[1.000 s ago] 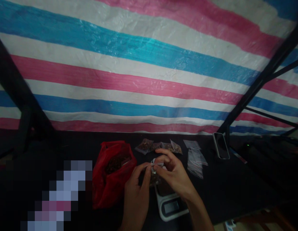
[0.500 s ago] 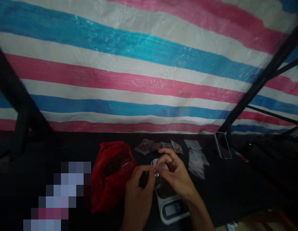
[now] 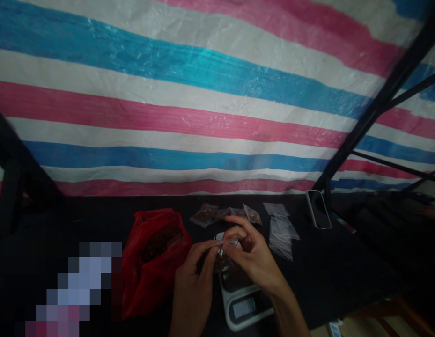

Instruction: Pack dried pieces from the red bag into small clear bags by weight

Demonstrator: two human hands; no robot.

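Note:
Above a white digital scale (image 3: pixel 246 312), both of my hands pinch the top edge of a small clear plastic zip bag (image 3: pixel 221 266). My left hand (image 3: pixel 195 271) grips the bag's left side between thumb and fingers. On its other side, my right hand (image 3: pixel 250 252) closes thumb and forefinger on the upper edge, the other fingers curled. The bag seems to hold something dark, partly hidden by my fingers. Left of my hands stands an open red plastic bag (image 3: pixel 136 276) with small dark brown pieces (image 3: pixel 161 244) inside.
Several filled clear bags (image 3: pixel 205 214) lie behind my hands on the black tabletop (image 3: pixel 329 271). To their right is a spread of flat zip bags (image 3: pixel 281 233). A phone (image 3: pixel 319 209) leans by a dark frame post (image 3: pixel 357 126), before a striped plastic sheet (image 3: pixel 189 112).
The whole view has shifted a little, so things sit slightly further left. Both hands keep their pinch on the zip bag, with only slight finger movement.

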